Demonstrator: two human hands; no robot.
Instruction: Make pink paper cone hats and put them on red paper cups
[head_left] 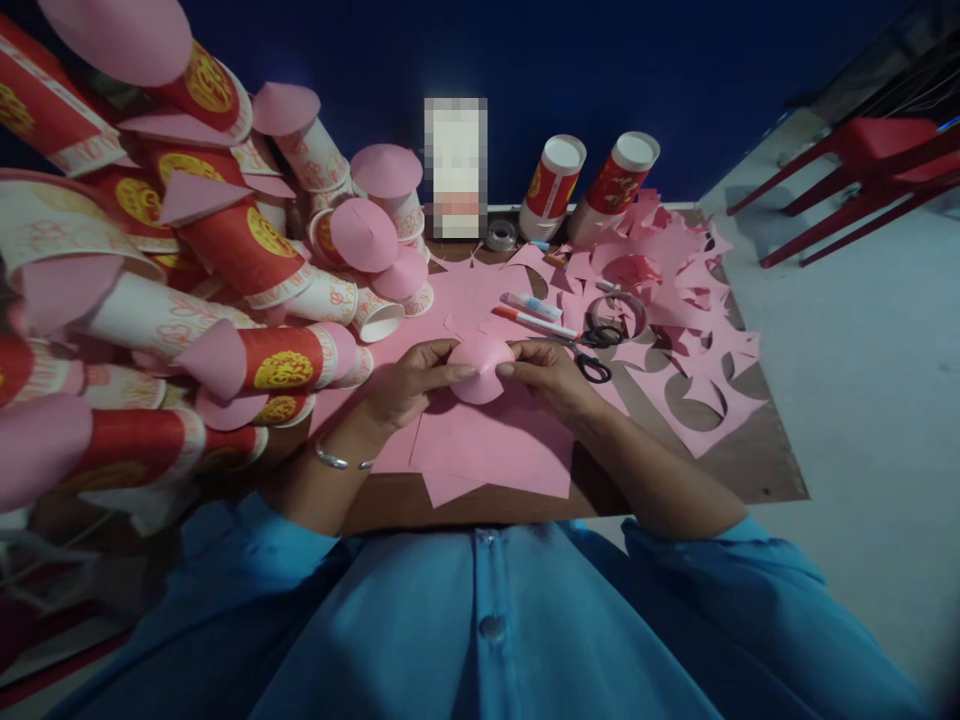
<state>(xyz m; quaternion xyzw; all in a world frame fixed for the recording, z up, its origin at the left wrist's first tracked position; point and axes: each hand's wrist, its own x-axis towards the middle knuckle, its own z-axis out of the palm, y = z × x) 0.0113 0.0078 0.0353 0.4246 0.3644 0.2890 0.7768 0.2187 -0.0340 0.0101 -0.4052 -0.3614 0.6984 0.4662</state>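
At the far left a heap of red-and-white paper cups [247, 250], many capped with smooth pink paper cones, spilled across the brown board [750, 470]. At the centre the left hand [409, 383] and right hand [551, 378] pinched opposite edges of a shallow pink paper cone [480, 367] with curled fingertips, just above flat pink paper sheets [495, 450]. Farther right lay a glue stick [531, 306], black-handled scissors [592, 352] and jagged pink paper scraps [675, 300] with round holes.

Dim, soft overall, with the brightest light on the pale floor [847, 330] at right, wide-angle bending at the edges, and blurred near cups [112, 250].
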